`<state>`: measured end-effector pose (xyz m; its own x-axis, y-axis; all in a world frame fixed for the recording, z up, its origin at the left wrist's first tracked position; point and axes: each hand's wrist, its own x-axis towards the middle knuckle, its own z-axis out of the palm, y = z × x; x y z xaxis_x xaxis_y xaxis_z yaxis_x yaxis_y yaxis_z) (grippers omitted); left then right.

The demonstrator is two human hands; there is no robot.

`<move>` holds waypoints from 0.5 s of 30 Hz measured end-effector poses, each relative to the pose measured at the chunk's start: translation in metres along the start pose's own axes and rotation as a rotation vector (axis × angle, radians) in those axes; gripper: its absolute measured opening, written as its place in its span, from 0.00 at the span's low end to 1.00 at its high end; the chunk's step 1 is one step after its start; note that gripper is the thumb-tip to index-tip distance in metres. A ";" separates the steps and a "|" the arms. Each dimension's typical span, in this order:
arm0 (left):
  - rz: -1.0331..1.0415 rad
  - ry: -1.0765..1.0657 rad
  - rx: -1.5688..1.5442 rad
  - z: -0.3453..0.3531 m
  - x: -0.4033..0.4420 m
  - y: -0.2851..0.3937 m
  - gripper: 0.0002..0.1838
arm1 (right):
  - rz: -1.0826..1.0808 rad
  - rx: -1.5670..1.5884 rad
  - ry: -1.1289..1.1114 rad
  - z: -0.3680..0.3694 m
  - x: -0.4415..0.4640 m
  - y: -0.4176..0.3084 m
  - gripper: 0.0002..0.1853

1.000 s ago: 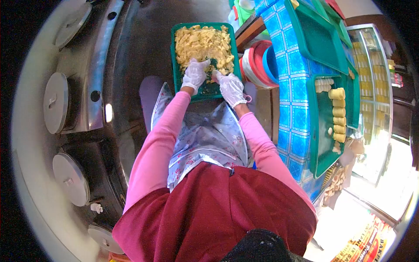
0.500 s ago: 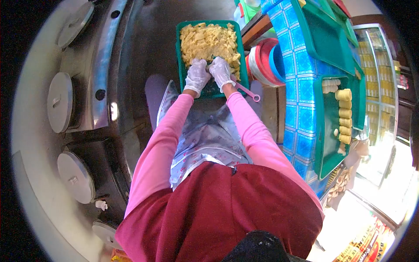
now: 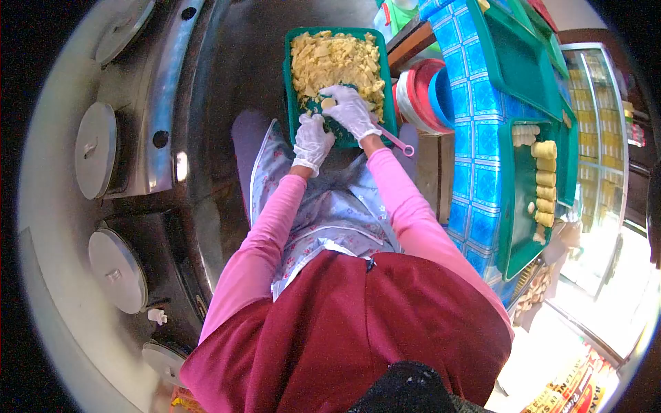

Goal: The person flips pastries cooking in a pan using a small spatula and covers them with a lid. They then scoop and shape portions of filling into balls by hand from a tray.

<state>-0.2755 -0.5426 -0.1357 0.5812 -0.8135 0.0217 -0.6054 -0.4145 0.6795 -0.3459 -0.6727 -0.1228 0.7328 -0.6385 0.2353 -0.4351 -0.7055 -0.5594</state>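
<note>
A green tray [image 3: 290,82] heaped with crumbly yellow dough-like mix [image 3: 337,58] is in front of me, its near part showing bare green. My right hand [image 3: 351,111], in a clear glove, reaches over that near part and pinches a small round pale-yellow piece [image 3: 328,103] between thumb and fingers. Gloved too, my left hand [image 3: 313,143] is at the tray's near left corner with its fingers curled; what they hold, if anything, is hidden. A pink handle with a ring end [image 3: 399,144] sticks out past the tray's near right edge, beside my right wrist.
On the right, a table with a blue checked cloth [image 3: 485,175] bears green trays, one [image 3: 513,234] with a row of yellow cylinders [image 3: 545,182] and white pieces. Red and blue basins [image 3: 441,100] stand beside the dough tray. Metal lids [image 3: 96,151] line the left side.
My hands were side by side at the mix; now they are apart. My left hand has drawn back toward me, and a round piece shows in my right fingers.
</note>
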 end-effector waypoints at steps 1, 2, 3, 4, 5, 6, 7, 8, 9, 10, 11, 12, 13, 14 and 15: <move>0.007 0.001 -0.003 -0.001 -0.004 0.001 0.17 | -0.161 -0.141 -0.021 0.008 0.004 0.001 0.16; 0.012 -0.002 0.005 -0.004 -0.006 0.002 0.17 | -0.159 -0.272 -0.084 0.015 0.005 0.001 0.18; 0.028 -0.003 0.011 -0.006 -0.006 0.001 0.17 | -0.131 -0.270 -0.120 0.021 0.005 0.000 0.19; 0.060 0.002 0.011 -0.006 -0.002 0.003 0.17 | -0.102 -0.278 -0.143 0.024 0.005 0.000 0.19; 0.048 -0.007 -0.014 -0.006 0.000 0.004 0.18 | -0.071 -0.296 -0.151 0.021 0.010 0.003 0.19; -0.029 -0.036 -0.065 -0.007 0.003 0.005 0.16 | 0.067 -0.102 -0.071 0.016 0.011 0.006 0.19; -0.007 0.031 -0.083 -0.008 0.005 0.008 0.15 | 0.193 0.099 0.014 0.013 0.010 0.009 0.19; 0.034 0.091 -0.068 -0.004 0.011 0.005 0.14 | 0.282 0.118 -0.003 0.015 0.010 0.015 0.19; 0.075 0.149 -0.065 -0.001 0.018 0.004 0.12 | 0.376 0.143 -0.030 0.012 0.009 0.022 0.19; 0.074 0.124 -0.047 0.002 0.028 0.007 0.12 | 0.393 0.206 -0.016 -0.008 0.009 0.017 0.19; 0.061 0.098 -0.025 0.004 0.033 0.008 0.13 | 0.409 0.273 -0.013 -0.026 0.006 0.011 0.19; 0.093 0.080 0.003 0.009 0.040 0.003 0.13 | 0.415 0.338 -0.015 -0.047 0.008 0.004 0.19; 0.122 0.067 0.031 0.018 0.048 -0.004 0.13 | 0.269 0.338 0.034 -0.066 0.014 0.002 0.19; 0.153 0.055 0.021 0.026 0.053 -0.012 0.14 | 0.397 0.440 -0.011 -0.099 0.022 -0.014 0.18; 0.152 0.052 -0.003 0.027 0.052 -0.013 0.14 | 0.527 0.545 -0.059 -0.140 0.032 -0.038 0.19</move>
<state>-0.2517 -0.5903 -0.1631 0.5101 -0.8447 0.1620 -0.6872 -0.2870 0.6674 -0.3798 -0.7095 0.0174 0.5330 -0.8208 -0.2057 -0.4263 -0.0504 -0.9032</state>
